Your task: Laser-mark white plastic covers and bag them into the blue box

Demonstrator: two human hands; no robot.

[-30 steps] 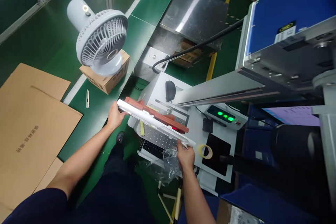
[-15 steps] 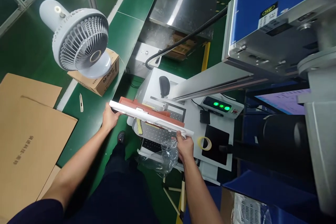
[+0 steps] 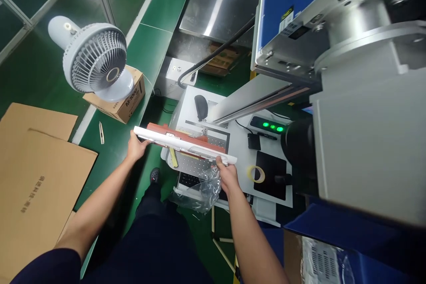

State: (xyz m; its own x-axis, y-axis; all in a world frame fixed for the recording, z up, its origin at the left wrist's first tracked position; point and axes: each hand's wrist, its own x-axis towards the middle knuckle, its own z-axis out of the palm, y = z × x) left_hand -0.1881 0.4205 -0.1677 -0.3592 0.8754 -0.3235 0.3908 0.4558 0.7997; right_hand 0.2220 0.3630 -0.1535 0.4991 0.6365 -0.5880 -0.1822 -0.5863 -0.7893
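White panel [image 3: 184, 145] spans between left hand [image 3: 136, 147] and right hand [image 3: 226, 174].

the left hand [image 3: 136, 147] wraps the near end of the long white part [image 3: 184, 145], so that end and the fingers behind it are hidden. the red-brown fixture [image 3: 186, 136] under the part shows only as a strip along its far edge. the print on the cardboard box [image 3: 123, 100] beneath the fan [image 3: 95, 60] is too small to read in full. the grey machine head [image 3: 369, 142] is cut off by the right edge and covers much of the counter [image 3: 239, 142].
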